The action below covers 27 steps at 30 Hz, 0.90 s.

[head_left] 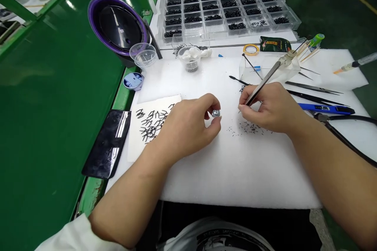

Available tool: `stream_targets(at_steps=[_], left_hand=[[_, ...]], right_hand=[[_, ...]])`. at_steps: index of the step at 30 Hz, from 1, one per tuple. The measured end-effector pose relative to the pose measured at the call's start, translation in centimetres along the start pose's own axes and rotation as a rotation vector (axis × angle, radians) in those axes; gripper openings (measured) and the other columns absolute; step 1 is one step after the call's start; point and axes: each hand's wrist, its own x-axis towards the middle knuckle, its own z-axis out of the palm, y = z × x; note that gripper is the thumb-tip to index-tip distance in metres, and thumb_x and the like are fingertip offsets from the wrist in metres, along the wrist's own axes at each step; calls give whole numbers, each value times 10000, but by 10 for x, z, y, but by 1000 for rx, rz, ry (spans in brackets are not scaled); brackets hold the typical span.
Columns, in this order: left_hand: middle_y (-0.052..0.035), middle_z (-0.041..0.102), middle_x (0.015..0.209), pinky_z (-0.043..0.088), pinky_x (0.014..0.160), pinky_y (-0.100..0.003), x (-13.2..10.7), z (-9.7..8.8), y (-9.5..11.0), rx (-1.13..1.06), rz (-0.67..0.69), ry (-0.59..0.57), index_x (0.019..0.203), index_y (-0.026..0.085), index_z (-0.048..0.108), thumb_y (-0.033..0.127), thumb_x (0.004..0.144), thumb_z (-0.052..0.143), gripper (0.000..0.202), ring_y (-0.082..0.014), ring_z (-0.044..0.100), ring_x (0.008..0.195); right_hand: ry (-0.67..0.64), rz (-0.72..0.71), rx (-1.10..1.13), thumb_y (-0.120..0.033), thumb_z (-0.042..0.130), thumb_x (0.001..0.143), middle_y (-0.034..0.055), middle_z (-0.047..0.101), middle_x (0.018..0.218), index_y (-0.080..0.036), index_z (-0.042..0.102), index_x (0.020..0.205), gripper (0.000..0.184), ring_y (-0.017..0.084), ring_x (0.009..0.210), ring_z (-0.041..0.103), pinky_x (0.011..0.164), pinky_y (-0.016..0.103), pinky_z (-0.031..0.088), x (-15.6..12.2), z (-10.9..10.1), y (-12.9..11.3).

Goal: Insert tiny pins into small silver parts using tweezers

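My left hand (188, 125) rests on the white foam mat (224, 172) and pinches a small shiny metal part (216, 113) between thumb and fingers. My right hand (269, 108) is closed on metal tweezers (263, 83), whose tips point down and left near the metal part. Tiny black specks (249, 128) lie scattered on the mat under my right hand. Left of my left hand, small black forked pieces (150, 122) lie on a white sheet.
A clear compartment tray (226, 8) of black parts stands at the back. Nearby are a purple-rimmed bowl (118, 25), clear cups (143, 55), a tape roll (251, 49), spare tweezers (313, 87), a blue tool (324, 108), a black cable (347, 137) and a black phone (107, 143). A green belt (50, 98) runs left.
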Motion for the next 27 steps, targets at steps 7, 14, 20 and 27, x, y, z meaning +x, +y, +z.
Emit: stream_targets(at_steps=[7,14,20,27], left_hand=[[18,670,865,415,638,-306,2,1,-1,18,-31,-26,998,200,633,298,850,577,187,-138,594,683],[41,654,815,419,635,-312,1,-1,0,38,1,-92,950,211,642,272,808,578,167,-133,564,639],[24,668,831,423,652,-318,2,-1,1,51,-33,-71,970,210,653,285,818,581,184,-136,572,642],[39,656,851,428,656,-326,1,1,-1,35,-20,-77,996,222,634,289,825,574,194,-136,569,654]], right_hand=[[-4,45,0,-238,628,807,-21,660,708,-196,650,772,59,138,659,638,622,260,497,1,0,2],[29,-36,-80,-371,639,887,-11,705,763,-206,730,803,207,143,661,637,612,299,474,1,-7,7],[68,-43,-77,-308,641,887,17,742,894,-203,768,910,166,184,788,694,698,325,522,0,-8,11],[48,-39,-101,-219,661,841,11,739,926,-212,766,988,181,209,819,689,718,372,536,0,-8,14]])
